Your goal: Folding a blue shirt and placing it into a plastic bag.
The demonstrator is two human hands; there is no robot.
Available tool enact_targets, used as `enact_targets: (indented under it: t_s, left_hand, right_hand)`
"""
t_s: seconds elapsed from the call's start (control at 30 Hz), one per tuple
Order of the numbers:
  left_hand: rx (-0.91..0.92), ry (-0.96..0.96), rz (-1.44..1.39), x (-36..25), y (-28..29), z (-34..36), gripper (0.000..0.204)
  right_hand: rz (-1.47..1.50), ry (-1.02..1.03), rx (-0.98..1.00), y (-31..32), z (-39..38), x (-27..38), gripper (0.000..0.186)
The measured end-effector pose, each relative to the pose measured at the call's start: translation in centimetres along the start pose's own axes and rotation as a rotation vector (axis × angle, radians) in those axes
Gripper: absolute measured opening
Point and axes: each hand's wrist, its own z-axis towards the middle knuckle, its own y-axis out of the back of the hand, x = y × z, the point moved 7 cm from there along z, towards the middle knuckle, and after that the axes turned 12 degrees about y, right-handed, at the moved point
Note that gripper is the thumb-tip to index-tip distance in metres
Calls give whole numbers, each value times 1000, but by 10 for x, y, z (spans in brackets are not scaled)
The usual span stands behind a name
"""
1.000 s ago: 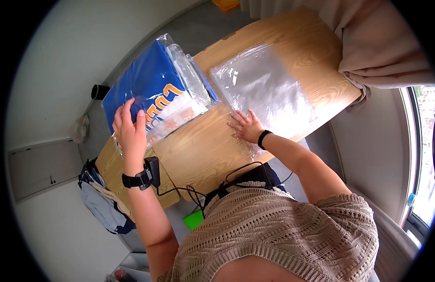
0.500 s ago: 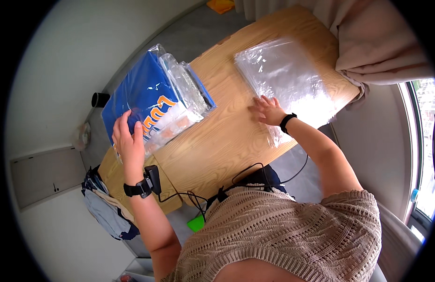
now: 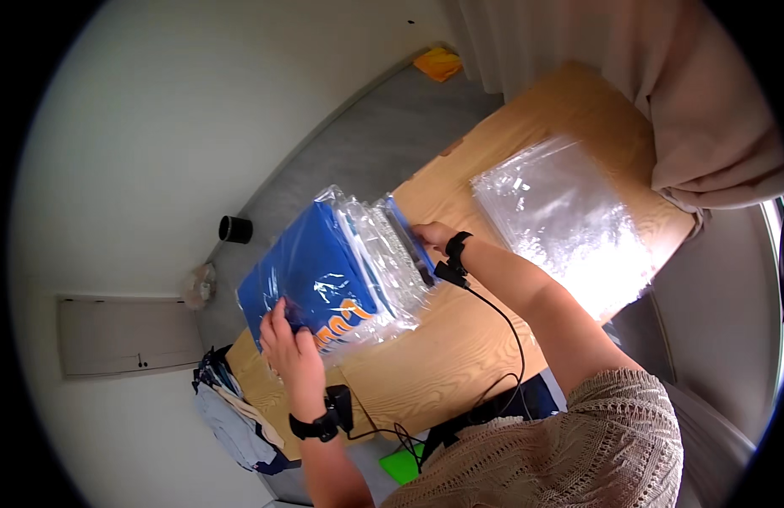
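A stack of folded clothes in clear plastic bags [image 3: 311,262] lies on the wooden table, with a blue garment bearing orange lettering on top. My left hand [image 3: 294,351] rests on the stack's near left part, fingers apart over the plastic. At the stack's right end, my right hand [image 3: 434,235] touches the upright edge of a blue piece [image 3: 409,230]. Its fingertips are partly hidden there, so I cannot tell whether they grip it. A pile of flat clear plastic bags [image 3: 561,216] lies to the right, apart from both hands.
Bare wood of the table [image 3: 426,360] shows in front of the stack. Black cables run from my wrist straps past the near edge. Clothes hang in a heap [image 3: 231,415] at the left end. A black bin [image 3: 235,229] stands on the floor; a curtain [image 3: 713,127] borders the right.
My right hand has left the clear plastic bags and moved left to the stack's right end. My left hand stays on the stack. The whole view has shifted.
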Motion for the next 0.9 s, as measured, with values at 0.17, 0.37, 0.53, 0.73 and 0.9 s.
enact_targets:
  t_s: [0.17,0.37,0.53,0.73,0.9]
  left_hand:
    - [-93,55,65,-10,-1,-5,49]
    - [-130,54,-5,-7,-10,-3,51]
    - [-136,115,-186,27,-9,-15,49]
    - [-130,151,-232,64,-12,-51,47]
    - [-175,158,-319,100,-19,-86,51]
  right_hand:
    - [302,-87,47,-27,-4,11,41]
    - [404,-159,183,-38,15,-3,58]
    - [436,-179,241,-50,4,-16,64]
    - [633,-4,247,-66,-5,-23,53]
    - [571,79,165,-68,-27,-35,45]
